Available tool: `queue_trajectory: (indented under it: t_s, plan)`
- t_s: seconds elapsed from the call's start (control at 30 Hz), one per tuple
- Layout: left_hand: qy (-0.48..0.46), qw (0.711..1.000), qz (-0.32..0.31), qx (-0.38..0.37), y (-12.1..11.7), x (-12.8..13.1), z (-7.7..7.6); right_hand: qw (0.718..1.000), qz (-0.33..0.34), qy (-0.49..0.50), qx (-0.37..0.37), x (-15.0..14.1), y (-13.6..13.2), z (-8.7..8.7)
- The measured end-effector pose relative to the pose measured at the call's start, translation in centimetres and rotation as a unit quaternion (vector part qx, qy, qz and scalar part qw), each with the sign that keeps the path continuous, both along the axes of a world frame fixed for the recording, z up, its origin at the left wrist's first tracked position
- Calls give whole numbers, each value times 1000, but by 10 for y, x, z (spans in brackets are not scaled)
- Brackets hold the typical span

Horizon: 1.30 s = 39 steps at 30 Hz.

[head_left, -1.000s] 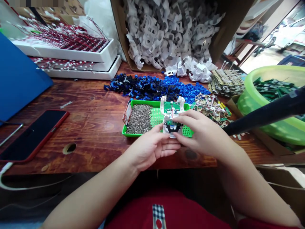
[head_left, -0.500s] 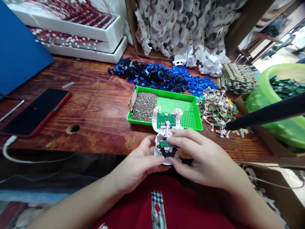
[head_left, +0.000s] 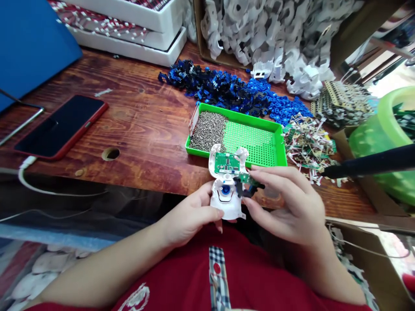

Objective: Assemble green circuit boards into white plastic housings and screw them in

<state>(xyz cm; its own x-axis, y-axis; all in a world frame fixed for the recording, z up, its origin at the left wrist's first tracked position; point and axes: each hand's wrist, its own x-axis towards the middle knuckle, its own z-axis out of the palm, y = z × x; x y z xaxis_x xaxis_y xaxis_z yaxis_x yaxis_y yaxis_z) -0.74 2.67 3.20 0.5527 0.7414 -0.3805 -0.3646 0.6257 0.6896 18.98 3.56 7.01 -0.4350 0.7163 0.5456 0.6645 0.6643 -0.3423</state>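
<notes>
My left hand (head_left: 194,218) grips a white plastic housing (head_left: 231,209), thumb across its lower part. A round blue piece (head_left: 226,189) sits inside that lower part. In the upper part lies a green circuit board (head_left: 227,163). My right hand (head_left: 288,203) pinches a small circuit board with a black plastic bracket (head_left: 248,185), tilted at the housing's right side. Whether the two still touch, I cannot tell. Just behind is a green tray (head_left: 236,113), its left side filled with small screws (head_left: 207,131).
Behind the tray lie heaped blue and black parts (head_left: 223,90). White shells (head_left: 266,30) fill a box. At right are wired boards (head_left: 311,142), a green tub (head_left: 372,125) and a dark rod (head_left: 372,163). A phone (head_left: 65,125) lies left, beside a hole (head_left: 110,154).
My right hand has lifted the small board with its black bracket out of the housing's lower part and to the right, uncovering the blue piece. The camera view has shifted.
</notes>
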Motion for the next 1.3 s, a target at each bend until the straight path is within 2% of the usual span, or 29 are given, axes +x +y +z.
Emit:
queue_trajectory:
  t_s: [0.13,0.2,0.33,0.5,0.7,0.9,1.03,1.13,1.2,1.23,1.3]
  plan:
    - [9,1000,-14,14,-1,1,-3,991,-31,24,127,-1,2,-5]
    - [13,1000,-16,18,-1,2,-4,994,-8,9,106,0,3,-6]
    - [12,1000,-2,27,-2,3,-3,996,66,-66,-14,2,3,-7]
    - [-13,999,-9,45,-2,4,-2,988,95,-111,-57,5,2,-5]
    - [-12,998,-7,63,-6,8,-4,984,98,-138,-59,1,0,-1]
    - [112,981,42,154,-7,12,-4,980,98,-169,-19,-1,1,-2]
    - [147,973,59,166,-5,10,-5,979,89,-185,2,-1,-1,-7]
    - [142,976,51,156,-5,10,-5,992,65,-112,-7,-1,-8,-15]
    - [133,977,47,157,-5,10,-6,999,-10,13,-31,-3,-14,-21]
    - [127,977,49,163,-5,10,-6,992,-54,87,-68,-4,-17,-24]
    - [121,974,61,184,-5,11,-7,950,-92,215,-207,-6,-22,-28]
